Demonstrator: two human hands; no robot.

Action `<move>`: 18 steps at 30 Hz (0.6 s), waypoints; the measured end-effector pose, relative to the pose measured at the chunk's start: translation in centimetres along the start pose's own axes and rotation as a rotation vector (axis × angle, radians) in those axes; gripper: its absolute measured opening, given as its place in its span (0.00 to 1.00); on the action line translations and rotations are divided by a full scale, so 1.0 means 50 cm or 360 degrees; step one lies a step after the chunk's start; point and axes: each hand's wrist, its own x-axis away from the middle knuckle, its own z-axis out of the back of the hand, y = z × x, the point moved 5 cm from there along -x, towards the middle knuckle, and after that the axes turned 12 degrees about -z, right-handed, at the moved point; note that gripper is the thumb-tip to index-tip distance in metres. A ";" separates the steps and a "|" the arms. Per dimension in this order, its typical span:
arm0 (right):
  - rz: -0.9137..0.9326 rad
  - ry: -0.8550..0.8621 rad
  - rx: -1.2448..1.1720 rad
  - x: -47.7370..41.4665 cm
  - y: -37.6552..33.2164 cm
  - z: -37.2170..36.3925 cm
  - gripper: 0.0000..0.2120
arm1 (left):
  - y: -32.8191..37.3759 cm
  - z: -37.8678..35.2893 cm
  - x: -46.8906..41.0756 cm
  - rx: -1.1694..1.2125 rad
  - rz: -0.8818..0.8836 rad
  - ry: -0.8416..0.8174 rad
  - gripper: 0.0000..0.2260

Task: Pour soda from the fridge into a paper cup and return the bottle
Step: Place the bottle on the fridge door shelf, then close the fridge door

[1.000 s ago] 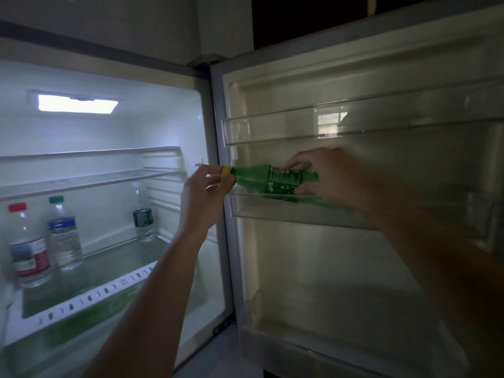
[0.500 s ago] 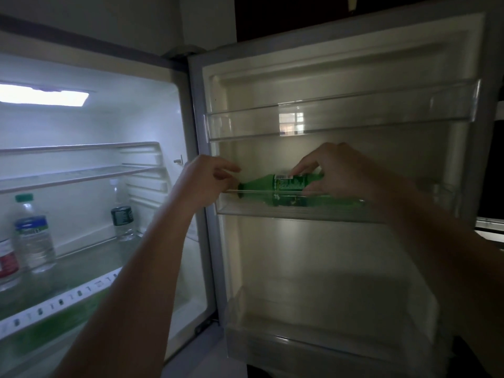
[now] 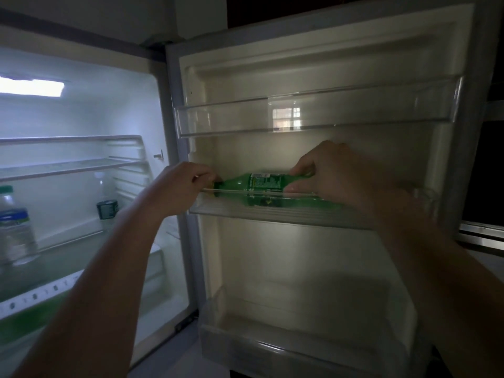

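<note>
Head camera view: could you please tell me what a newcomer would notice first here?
A green bottle lies on its side in the middle door shelf of the open fridge, with the left hand at its cap end and the right hand gripping its body. Left of the door, the lit fridge interior holds a water bottle.

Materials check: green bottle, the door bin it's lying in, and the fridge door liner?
Green bottle: looks like translucent green plastic, glossy; light passes through it and a printed label wraps the middle.
Door bin: clear hard plastic, probably; the bottle shows through its front wall.
Door liner: seems moulded off-white plastic with a soft sheen; dim light leaves that open.
</note>
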 end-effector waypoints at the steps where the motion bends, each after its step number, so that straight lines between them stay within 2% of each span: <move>1: 0.0011 -0.0008 0.0013 0.000 0.001 0.001 0.23 | 0.005 -0.002 0.001 -0.0019 0.0002 0.0004 0.11; 7: 0.0118 -0.0008 -0.0065 -0.002 0.008 -0.008 0.22 | 0.038 -0.013 0.022 -0.0305 -0.0091 0.0206 0.09; 9: 0.0148 -0.0033 -0.0059 -0.005 0.009 -0.015 0.20 | 0.053 -0.012 0.038 -0.0339 -0.0130 0.0354 0.13; 12: 0.0185 0.0028 -0.0033 -0.004 0.003 -0.020 0.16 | 0.076 -0.017 0.072 -0.0564 -0.0156 0.0559 0.11; 14: 0.0231 0.0143 0.0020 0.020 -0.006 -0.012 0.15 | 0.093 -0.019 0.103 -0.0572 -0.0005 0.0550 0.11; 16: 0.0285 0.0236 0.0089 0.056 -0.004 0.006 0.14 | 0.104 -0.025 0.136 -0.0656 0.0176 0.0393 0.16; 18: 0.0318 0.0272 0.0054 0.094 0.006 0.031 0.12 | 0.116 -0.019 0.168 -0.0856 0.0236 0.0260 0.20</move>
